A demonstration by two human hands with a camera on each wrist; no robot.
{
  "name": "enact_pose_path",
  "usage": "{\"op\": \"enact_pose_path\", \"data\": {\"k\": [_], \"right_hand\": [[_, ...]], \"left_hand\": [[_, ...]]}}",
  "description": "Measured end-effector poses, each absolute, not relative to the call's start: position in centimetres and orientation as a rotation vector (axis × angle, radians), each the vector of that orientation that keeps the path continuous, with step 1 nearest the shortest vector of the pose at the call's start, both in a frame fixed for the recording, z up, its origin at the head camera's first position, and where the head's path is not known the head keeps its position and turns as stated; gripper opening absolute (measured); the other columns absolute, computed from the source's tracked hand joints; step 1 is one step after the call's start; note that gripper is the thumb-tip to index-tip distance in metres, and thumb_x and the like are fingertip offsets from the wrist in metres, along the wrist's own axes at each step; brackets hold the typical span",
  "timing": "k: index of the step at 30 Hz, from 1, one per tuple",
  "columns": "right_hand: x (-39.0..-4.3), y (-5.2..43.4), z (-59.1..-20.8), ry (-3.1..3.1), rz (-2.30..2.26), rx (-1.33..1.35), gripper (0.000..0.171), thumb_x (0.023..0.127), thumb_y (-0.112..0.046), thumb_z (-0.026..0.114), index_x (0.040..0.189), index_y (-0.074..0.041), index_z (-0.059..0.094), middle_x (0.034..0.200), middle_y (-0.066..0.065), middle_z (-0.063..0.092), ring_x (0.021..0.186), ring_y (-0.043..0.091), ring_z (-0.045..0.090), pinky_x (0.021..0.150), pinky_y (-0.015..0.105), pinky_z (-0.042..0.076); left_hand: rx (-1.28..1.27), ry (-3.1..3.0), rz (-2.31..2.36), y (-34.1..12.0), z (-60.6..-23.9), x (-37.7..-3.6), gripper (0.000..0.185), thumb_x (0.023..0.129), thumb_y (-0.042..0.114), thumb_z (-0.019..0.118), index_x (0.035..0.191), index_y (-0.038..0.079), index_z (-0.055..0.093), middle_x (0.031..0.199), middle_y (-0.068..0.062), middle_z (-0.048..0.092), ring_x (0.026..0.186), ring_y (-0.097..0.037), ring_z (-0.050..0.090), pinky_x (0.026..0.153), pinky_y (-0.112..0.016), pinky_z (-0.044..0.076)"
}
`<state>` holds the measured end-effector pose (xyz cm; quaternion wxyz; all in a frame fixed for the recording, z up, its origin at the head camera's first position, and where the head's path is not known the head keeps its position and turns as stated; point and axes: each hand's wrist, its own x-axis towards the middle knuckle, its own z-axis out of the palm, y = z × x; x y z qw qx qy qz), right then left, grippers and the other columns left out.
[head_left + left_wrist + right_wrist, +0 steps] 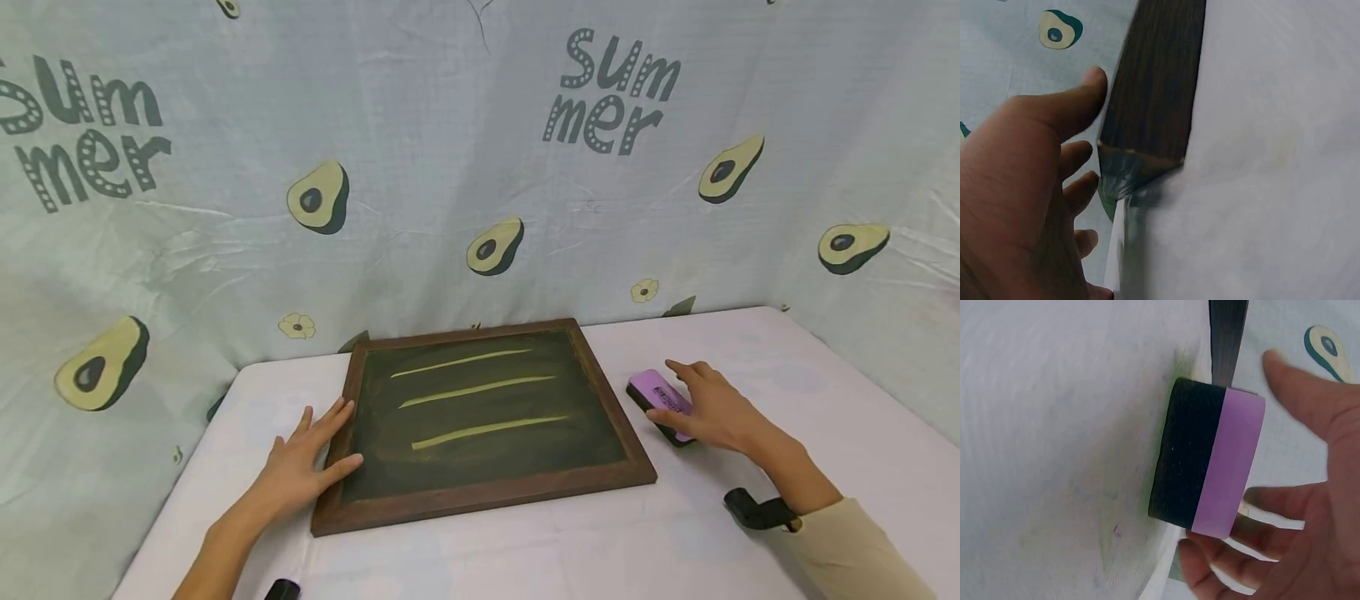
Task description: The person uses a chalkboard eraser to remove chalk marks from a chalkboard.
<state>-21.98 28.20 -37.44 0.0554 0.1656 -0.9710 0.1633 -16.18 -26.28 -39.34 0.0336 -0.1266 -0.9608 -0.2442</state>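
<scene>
A green chalkboard (495, 462) in a brown wooden frame lies on the table, with three yellow chalk lines (480, 388) drawn across it. On its left frame edge rests my left hand (296, 471), fingers spread and thumb reaching over the board. The left wrist view has that hand beside the frame's corner (1154, 81). To the board's right is a board eraser (663, 396), purple on top with a black felt underside. My right hand (716, 408) is over the eraser with thumb and fingers apart; the thumb stands off its purple side in the right wrist view.
White cloth (540, 542) covers the table. Behind it hangs a pale curtain (420, 150) printed with avocados and lettering. A black wrist strap mount (757, 508) is on the right wrist, and faint green smudges mark the cloth near the eraser.
</scene>
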Motion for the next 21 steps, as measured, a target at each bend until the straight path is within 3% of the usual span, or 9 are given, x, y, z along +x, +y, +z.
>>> {"op": "enact_pose_path", "data": {"k": [3, 6, 21], "right_hand": [[-22.0, 28.1, -37.4, -2.976, 0.487, 0.513, 0.084, 0.083, -0.047, 0.070, 0.129, 0.018, 0.043, 0.109, 0.028, 0.055, 0.094, 0.036, 0.056, 0.080, 0.053, 0.047], [-22.0, 27.9, -37.6, -2.994, 0.506, 0.505, 0.078, 0.084, -0.043, 0.071, 0.122, 0.021, 0.047, 0.098, 0.021, 0.058, 0.083, 0.027, 0.054, 0.073, 0.045, 0.047], [-21.2, 27.3, -35.8, -3.097, 0.522, 0.437, 0.062, 0.081, -0.028, 0.074, 0.110, 0.022, 0.051, 0.081, 0.012, 0.055, 0.071, 0.023, 0.050, 0.061, 0.036, 0.043]], "left_hand": [[-0.438, -2.949, -0.736, -26.2, -40.0, -16.3, 0.074, 0.090, 0.046, 0.062, 0.149, 0.010, 0.036, 0.155, -0.015, 0.026, 0.138, -0.051, 0.011, 0.091, -0.081, 0.006], [-0.439, -2.947, -0.716, -26.2, -40.2, -16.2, 0.073, 0.090, 0.047, 0.061, 0.148, 0.009, 0.037, 0.155, -0.013, 0.026, 0.139, -0.049, 0.012, 0.094, -0.079, 0.006], [-0.416, -2.950, -0.758, -26.3, -40.3, -15.9, 0.072, 0.093, 0.047, 0.057, 0.150, 0.010, 0.033, 0.156, -0.013, 0.024, 0.138, -0.048, 0.017, 0.099, -0.075, 0.003]]}}
